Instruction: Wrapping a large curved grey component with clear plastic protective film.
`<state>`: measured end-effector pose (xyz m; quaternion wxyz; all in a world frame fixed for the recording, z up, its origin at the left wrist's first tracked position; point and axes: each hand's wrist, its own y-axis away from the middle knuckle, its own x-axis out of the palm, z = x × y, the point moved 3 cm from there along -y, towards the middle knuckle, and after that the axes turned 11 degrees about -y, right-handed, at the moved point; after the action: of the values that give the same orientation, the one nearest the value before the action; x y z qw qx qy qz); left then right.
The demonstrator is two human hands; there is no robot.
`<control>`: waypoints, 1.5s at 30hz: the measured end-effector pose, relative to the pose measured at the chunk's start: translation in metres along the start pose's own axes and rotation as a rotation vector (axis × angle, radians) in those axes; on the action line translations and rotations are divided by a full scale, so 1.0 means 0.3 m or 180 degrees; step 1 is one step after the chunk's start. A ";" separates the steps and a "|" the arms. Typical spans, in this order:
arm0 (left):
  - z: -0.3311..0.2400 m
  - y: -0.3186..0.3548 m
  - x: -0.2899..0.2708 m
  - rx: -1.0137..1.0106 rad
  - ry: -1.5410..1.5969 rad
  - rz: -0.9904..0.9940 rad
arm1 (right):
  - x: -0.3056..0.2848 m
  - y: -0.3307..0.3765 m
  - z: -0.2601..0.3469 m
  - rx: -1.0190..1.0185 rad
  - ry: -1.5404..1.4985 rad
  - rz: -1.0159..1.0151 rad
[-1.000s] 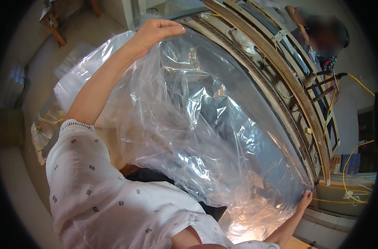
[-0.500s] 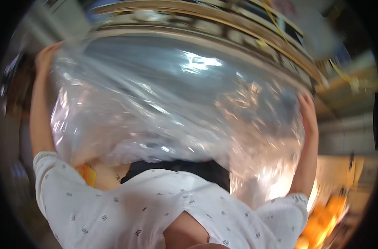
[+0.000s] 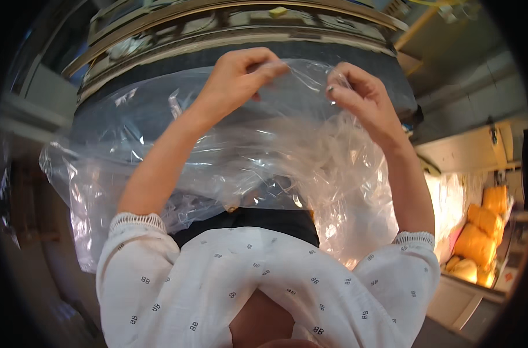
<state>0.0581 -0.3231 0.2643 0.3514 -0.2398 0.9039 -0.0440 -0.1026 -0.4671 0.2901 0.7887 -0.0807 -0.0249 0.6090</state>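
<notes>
1. Clear plastic bag (image 3: pixel 264 168): large, thin, glossy film, heavily creased and crumpled, with bright glints along the folds. It hung in front of the person's chest, its upper edge raised between both hands and its bulk sagging down toward the torso and out to the left.
2. Left hand (image 3: pixel 238 78): raised at the bag's top edge, fingers curled together with thumb and fingertips pinching the film.
3. Right hand (image 3: pixel 365 101): raised just beside the left hand, the two slightly apart; thumb and forefinger pinched a fold of the same edge, the other fingers bent loosely behind it.
4. White blouse (image 3: pixel 264 278): soft woven cloth printed with small dark motifs, short sleeves trimmed with a lacy scalloped band; worn over a dark garment (image 3: pixel 246 223) showing at the front.
5. Dark curved surface (image 3: pixel 241 58): matt, broad, directly behind the bag, bent by the lens.
6. Metal frame (image 3: pixel 217 17): long rails of dull grey and brownish bars above that surface.
7. Yellow padded bundles (image 3: pixel 478 238): rounded, wrapped in shiny film, stacked at the right, well apart from the hands.
</notes>
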 end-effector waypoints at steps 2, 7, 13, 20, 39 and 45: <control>0.026 0.049 -0.008 -0.0171 0.0284 -0.0681 | -0.106 0.018 -0.029 0.0215 0.0641 0.0146; 0.244 0.412 -0.372 -0.0992 -0.0731 -0.1695 | -0.274 0.271 -0.387 0.1230 0.3341 0.0571; 0.325 1.172 -1.201 -0.1984 -0.1312 -0.3658 | -0.273 0.506 -0.581 0.0995 0.3445 0.0087; 0.603 1.126 -1.515 -0.1934 -0.3473 -0.1995 | -0.725 1.161 -0.755 0.4528 0.4693 0.0968; 1.337 1.040 -1.285 -0.2867 -0.1398 -0.1999 | -0.879 0.057 -0.434 -0.0168 0.3602 -0.1528; 1.263 1.097 -1.336 -0.3154 -0.0755 -0.1162 | -0.866 -0.116 -0.507 0.0060 0.4624 -0.1984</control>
<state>0.4300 0.1868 0.1451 0.2825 -0.5333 0.7142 0.3546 -0.1153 -0.7410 0.1610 0.7424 -0.4408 0.4801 0.1550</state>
